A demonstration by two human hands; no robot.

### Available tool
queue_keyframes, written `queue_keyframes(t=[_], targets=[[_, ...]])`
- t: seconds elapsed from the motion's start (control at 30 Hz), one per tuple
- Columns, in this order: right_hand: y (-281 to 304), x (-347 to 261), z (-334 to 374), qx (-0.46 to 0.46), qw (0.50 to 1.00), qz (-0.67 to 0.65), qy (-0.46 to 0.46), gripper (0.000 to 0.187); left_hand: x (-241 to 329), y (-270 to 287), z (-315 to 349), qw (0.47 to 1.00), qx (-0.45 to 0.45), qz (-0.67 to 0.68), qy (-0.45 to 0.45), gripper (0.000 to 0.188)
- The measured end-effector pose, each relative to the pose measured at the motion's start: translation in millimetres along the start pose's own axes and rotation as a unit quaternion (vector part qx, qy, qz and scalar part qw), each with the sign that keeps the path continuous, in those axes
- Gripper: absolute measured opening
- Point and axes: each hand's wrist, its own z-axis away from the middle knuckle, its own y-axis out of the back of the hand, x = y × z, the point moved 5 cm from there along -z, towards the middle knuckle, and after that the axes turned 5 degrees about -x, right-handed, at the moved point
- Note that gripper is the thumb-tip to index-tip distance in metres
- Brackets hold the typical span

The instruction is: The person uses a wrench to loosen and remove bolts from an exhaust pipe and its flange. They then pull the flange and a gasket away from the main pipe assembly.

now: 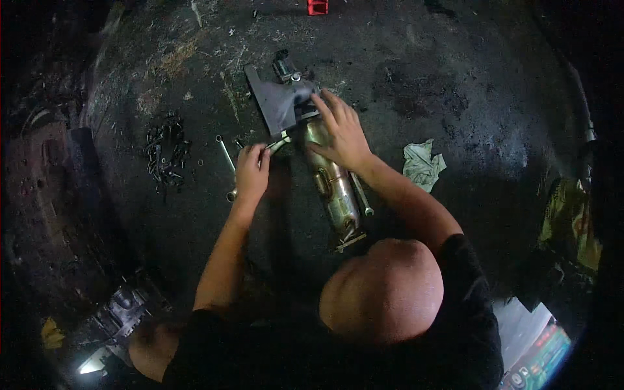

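Note:
A silvery exhaust pipe with a bronze tint [338, 195], which looks like a catalytic converter, lies lengthwise before me. At its far end sits a grey metal manifold [278, 101] with a broad flat flange. My left hand [252, 170] is closed around a wrench [279, 144], whose head meets the joint between manifold and pipe. My right hand [349, 135] rests across that joint with its fingers stretched and apart. Its thumb touches the pipe, and its fingertips lie by the manifold. Beside my left hand is another wrench [226, 156]. Along the pipe's right side lies one more wrench [364, 196].
A heap of bolts and small hardware [166, 153] lies at the left on the dark, stained work surface [403, 65]. At the right is a crumpled pale green cloth [422, 164]. A red object [318, 6] shows at the far edge, and a grey metal part [123, 312] at the lower left.

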Motion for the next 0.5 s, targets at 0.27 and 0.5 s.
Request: queue_keyframes(t=[0.27,0.5], targets=[[-28.2,8.8,-30.4,-0.013,0.999,-0.052,-0.004,0.102,-2.1,2.9,-9.8,0.999,0.029,-0.022,0.0,0.022],[-24.1,16.7,-27.7,-0.011,0.997,-0.071,-0.019,0.101,2.8,-6.0,-5.3,0.996,0.06,-0.065,-0.01,0.023]])
